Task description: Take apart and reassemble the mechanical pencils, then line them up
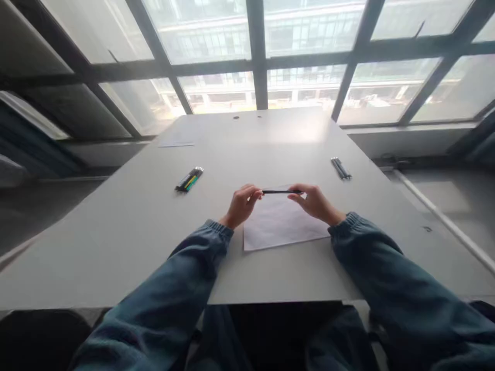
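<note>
Head view: slim black pen [276,191] spans between left hand [242,205] and right hand [314,202], over the far part of a white rectangular paper sheet [284,224]. Left thumb and fingers pinch its left end; right ones grip near the other end. On the smooth white table [127,237], black, yellow and green pens [189,180] lie beyond left hand, dark grey pens [341,168] beyond right hand
</note>
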Demonstrator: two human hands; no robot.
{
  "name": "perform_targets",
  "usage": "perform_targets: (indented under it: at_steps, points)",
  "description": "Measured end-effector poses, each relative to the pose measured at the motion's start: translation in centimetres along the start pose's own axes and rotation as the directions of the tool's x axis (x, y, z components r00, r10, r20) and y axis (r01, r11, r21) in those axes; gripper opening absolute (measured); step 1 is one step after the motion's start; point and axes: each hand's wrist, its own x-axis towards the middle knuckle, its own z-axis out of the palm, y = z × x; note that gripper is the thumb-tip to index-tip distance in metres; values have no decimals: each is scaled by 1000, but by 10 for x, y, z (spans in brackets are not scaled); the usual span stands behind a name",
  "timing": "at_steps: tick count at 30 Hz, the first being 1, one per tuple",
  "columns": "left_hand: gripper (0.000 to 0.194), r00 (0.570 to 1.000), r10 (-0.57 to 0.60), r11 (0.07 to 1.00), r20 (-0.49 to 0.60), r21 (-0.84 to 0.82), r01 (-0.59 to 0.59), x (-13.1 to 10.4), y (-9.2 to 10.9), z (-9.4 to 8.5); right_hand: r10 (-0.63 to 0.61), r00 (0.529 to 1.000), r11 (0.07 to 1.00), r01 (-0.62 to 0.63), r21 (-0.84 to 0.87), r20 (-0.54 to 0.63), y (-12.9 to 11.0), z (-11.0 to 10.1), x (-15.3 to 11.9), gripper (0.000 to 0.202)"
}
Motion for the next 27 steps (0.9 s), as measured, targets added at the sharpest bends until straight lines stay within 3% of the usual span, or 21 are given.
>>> perform_targets:
  at_steps: [4, 8, 11, 14, 20, 27]
  points:
    - [43, 998, -40, 998, 44, -41, 42, -1, 4, 0, 178, 984, 899, -151, 412, -28, -8, 2, -2, 29]
    - [46, 976, 10, 995, 219, -103, 13, -2, 9, 3, 301, 943, 612, -305, 730, 142, -12, 10, -5, 32]
    - [52, 936, 66, 991, 345, -134, -20, -4, 11, 5, 358, 921, 441, -309, 843, 150, -14, 11, -4, 31]
    - [50, 931, 39, 997, 364, -81, -10, -4, 9, 6, 367, 921, 290, -248, 924, 131, -17, 1, 1, 26]
    - [28, 956, -167, 978, 240, 165, 130, -5, -2, 4, 359, 931, 212, -148, 966, 64, -20, -25, 4, 52]
    - [24, 941, -257, 942, 222, 275, 192, -6, -11, 4, 356, 932, 132, -123, 984, 69, -20, -28, 1, 54]
